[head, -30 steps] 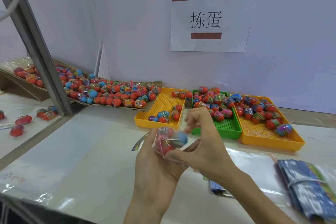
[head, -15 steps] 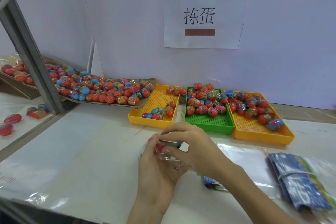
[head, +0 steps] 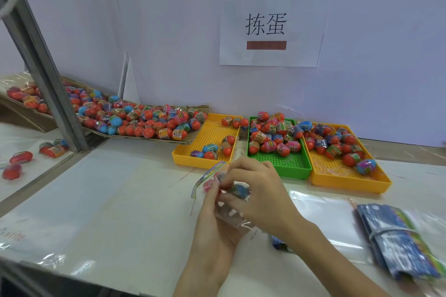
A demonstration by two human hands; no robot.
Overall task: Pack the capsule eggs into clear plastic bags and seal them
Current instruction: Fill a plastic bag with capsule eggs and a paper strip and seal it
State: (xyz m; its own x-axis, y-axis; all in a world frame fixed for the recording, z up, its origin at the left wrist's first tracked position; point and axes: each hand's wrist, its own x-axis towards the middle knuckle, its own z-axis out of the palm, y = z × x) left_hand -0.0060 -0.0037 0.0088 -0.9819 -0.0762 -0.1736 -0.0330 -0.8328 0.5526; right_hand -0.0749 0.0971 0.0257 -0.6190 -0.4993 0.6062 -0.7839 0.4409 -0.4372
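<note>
- Near the green tray [head: 280, 169], on its front side: both hands, left [head: 218, 229] and right [head: 259, 194], grip one clear bag [head: 229, 196] holding capsule eggs; seal apparently unfinished.
- Behind: trays and cardboard [head: 154, 138] remain full; most packing outstanding.

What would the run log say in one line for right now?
step: bagging eggs | left hand: holds clear bag | right hand: pinches bag top | eggs in bag: yes | seal: cannot tell | trays: stocked

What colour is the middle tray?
Green, between two yellow ones; the middle tray shows clearly in the head view.
</note>
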